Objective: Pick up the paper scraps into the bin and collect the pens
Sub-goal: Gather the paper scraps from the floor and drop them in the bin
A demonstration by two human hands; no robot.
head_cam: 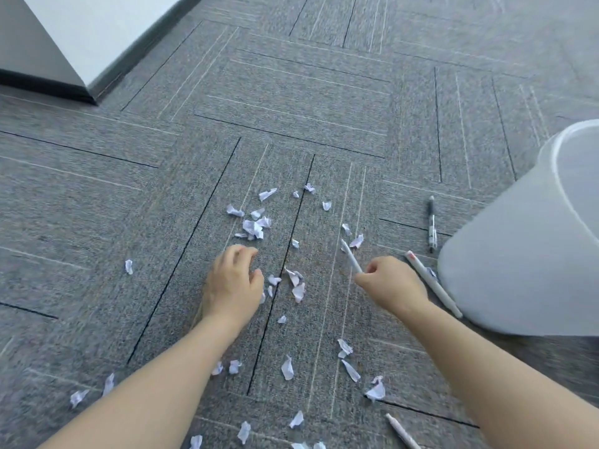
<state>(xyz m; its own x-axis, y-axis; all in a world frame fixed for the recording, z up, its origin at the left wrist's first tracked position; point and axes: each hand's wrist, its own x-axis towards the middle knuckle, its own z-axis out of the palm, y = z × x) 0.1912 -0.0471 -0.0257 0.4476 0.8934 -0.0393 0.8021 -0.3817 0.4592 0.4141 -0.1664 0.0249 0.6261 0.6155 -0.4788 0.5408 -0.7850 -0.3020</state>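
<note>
A grey carpet floor (291, 102) of tiles marked with thin dark and pale lines fills the view, and a white wall corner with a dark skirting (81, 43) stands at the upper left. At the right edge a large translucent white bin (525, 241) stands on the carpet, its rim partly cut off by the frame.

Two bare forearms reach in from the bottom. The left hand (235, 283) is low over the carpet near the middle, palm down, its fingers curled and loosely spread, with nothing visibly held in it. The right hand (392, 283) is closed in a fist around a white pen (350, 257), whose free end points up and away to the left of the fist.

Three more pens lie on the floor. A long white pen with a red mark (432, 281) lies just right of the right hand, running diagonally to the foot of the bin. A dark pen (432, 223) lies farther off, close to the bin's left side. A third white pen (402, 432) is cut off by the bottom edge.

Torn paper scraps (254, 226) are scattered over the carpet: a cluster just beyond the left hand, a few between the two hands (296, 283), others near the forearms (376, 390) and along the bottom edge, and one stray piece (129, 266) well apart to the left.
</note>
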